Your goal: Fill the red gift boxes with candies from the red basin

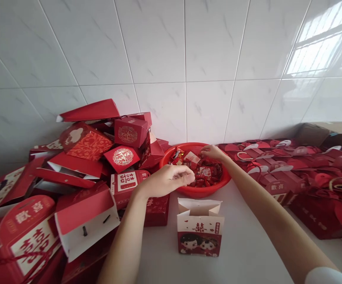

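The box (200, 236) stood upright on the table (242, 252) between the forearms, just in front of the basket (199, 192), its top open and its flaps raised. Two cartoon figures covered the lower part of its near face, with a double character and small hearts on the white band above. The basket was red, with a perforated wall, and it held sweets (204, 172) in mostly red wrappers, a pale packet (192, 157) lying among them. The left hand (171, 179) hung over the basket's left side, its fingers loosely curled and the thumb beneath them; whether it had hold of anything could not be told. The right hand (213, 152) was at the basket's far right side, fingers bent and drawn close together above the sweets; its fingertips were too small to show whether they gripped one. On the left lay a heap (85, 213) of red boxes, tumbled at all angles, some open and showing white insides. On the right, more red boxes (280, 173) stood packed close together, a few with cord handles, and a brown carton (333, 130) sat behind them by the tiled wall (159, 47).
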### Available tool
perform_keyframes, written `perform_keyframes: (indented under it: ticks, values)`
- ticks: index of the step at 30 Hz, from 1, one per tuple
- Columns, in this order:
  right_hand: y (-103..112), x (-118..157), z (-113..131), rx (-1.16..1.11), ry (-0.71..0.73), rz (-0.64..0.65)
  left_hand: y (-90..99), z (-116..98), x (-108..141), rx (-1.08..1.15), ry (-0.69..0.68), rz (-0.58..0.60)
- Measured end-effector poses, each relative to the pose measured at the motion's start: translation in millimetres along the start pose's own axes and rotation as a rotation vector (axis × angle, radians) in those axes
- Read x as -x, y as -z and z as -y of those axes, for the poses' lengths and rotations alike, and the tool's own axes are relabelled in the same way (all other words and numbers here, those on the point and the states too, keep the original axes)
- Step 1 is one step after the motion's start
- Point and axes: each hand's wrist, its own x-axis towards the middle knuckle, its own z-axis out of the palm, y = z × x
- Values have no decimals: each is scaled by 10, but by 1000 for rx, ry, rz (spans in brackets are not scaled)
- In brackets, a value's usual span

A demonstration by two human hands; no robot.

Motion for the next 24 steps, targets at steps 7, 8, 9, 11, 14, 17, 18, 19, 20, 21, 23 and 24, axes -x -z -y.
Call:
perform_keyframes:
  ticks: [7,8,9,11,14,17,18,19,20,21,23,24]
  values:
    - [32,355,165,-470,91,114,-173,394,-379,99,-14,-433]
    - [33,418,198,-555,115,164,-219,434,-454,131,4,-490]
    - [35,474,236,-632,142,216,-268,466,-531,178,23,-534]
    - [40,557,319,-718,203,291,-358,508,-680,290,22,-577]
    - [35,603,420,-708,261,258,-450,540,-863,413,-17,-616]
    - [-3,577,430,-630,230,160,-486,581,-964,502,-2,-664]
    - [-21,560,411,-515,194,123,-491,597,-978,537,10,-676]
    - [-39,541,382,-354,145,91,-494,613,-983,572,25,-688]
    - [-56,523,346,-175,92,71,-495,625,-981,606,43,-700]
    - [-73,508,308,-9,41,70,-496,633,-974,639,63,-710]
    - [-103,490,238,203,-33,119,-494,630,-953,703,109,-721]
    - [-117,489,213,236,-49,154,-492,619,-942,731,132,-722]
